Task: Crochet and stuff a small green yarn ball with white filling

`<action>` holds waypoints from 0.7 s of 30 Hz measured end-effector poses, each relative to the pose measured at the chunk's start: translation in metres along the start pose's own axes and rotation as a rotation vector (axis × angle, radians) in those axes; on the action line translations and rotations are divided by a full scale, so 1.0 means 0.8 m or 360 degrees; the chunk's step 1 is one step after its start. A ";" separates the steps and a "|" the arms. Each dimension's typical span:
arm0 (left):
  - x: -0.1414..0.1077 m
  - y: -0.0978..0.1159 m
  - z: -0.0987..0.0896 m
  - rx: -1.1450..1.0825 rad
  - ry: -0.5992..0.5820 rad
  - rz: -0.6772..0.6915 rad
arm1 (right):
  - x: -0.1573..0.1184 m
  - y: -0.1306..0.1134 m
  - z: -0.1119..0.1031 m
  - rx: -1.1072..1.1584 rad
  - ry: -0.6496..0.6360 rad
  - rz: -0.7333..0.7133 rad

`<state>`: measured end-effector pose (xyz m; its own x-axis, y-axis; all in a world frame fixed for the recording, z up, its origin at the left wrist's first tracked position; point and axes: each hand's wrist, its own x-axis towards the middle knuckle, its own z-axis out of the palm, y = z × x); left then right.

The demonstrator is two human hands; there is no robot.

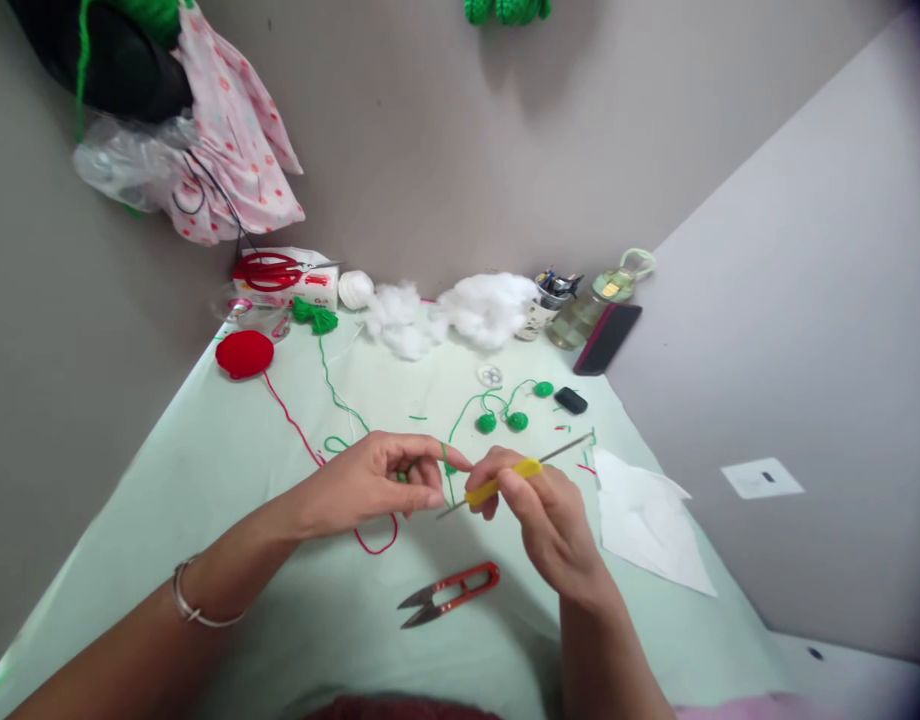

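My left hand (392, 475) has green yarn (448, 455) running over its outstretched index finger. A bit of green also shows among its curled fingers. In my right hand (542, 510) is a crochet hook with a yellow handle (497, 483), gripped between thumb and fingers. Its thin metal ends stick out on both sides of the handle. The left index fingertip meets the right fingers, and a small green piece hangs close by; its exact form is too small to make out. Below the hands lie orange thread snips (456, 592), blades pointing left.
Small green crocheted balls (517, 421) lie beyond my hands near a black object (571, 400). Red yarn (244, 354), green yarn (314, 316), white stuffing (486, 310), a bottle (586, 312) and a phone (608, 340) line the far side. White sheets (644, 515) lie right.
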<state>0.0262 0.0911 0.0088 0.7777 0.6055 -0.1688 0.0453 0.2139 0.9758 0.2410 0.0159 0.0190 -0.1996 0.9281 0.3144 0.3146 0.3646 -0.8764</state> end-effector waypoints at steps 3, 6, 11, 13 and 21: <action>-0.003 0.003 0.004 -0.0225 -0.0170 0.0054 | 0.000 0.002 0.001 0.0504 0.0044 0.0118; -0.001 0.002 0.012 -0.0540 -0.0039 0.0089 | -0.001 0.007 0.011 0.0788 0.0181 0.0220; 0.003 -0.001 0.019 -0.0802 0.0198 0.0103 | -0.006 0.012 0.035 0.0840 0.0341 0.0280; 0.004 -0.004 0.021 -0.0843 0.0128 0.0092 | -0.007 0.008 0.042 0.0889 0.0363 0.0168; 0.003 -0.009 0.032 -0.0859 0.0442 0.0181 | -0.019 -0.001 0.061 -0.0299 0.0647 -0.0359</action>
<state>0.0439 0.0714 0.0047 0.5635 0.8087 -0.1688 -0.4084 0.4503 0.7940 0.1988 -0.0021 -0.0029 0.0838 0.7655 0.6380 0.4745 0.5323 -0.7010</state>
